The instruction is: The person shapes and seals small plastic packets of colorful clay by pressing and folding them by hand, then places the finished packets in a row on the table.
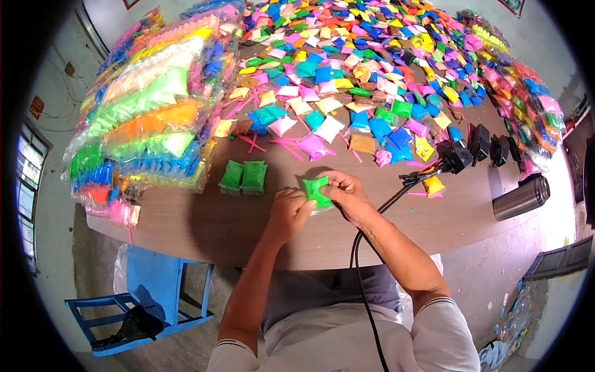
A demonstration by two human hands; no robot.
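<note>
A small bright green packet (315, 189), soft-looking and in clear wrap, is held just above the front part of the brown table. My right hand (348, 197) pinches its right side, thumb on top. From the left, my left hand (290, 214) has curled fingers, and its thumb meets the packet's lower left edge. Two stacks of similar green packets (253, 176) lie side by side on the table, to the left of my hands. Just beyond the held packet rests a pink packet (314, 147) among pink plastic sticks (287, 149).
A wide heap of coloured packets (372, 80) covers the back of the table (242, 229). Bagged packets (149, 118) pile up at left, with more bags (524, 99) at right. Black cables (392, 201) run beside my right arm. A metal bottle (522, 198) lies at right; a blue chair (152, 279) stands lower left.
</note>
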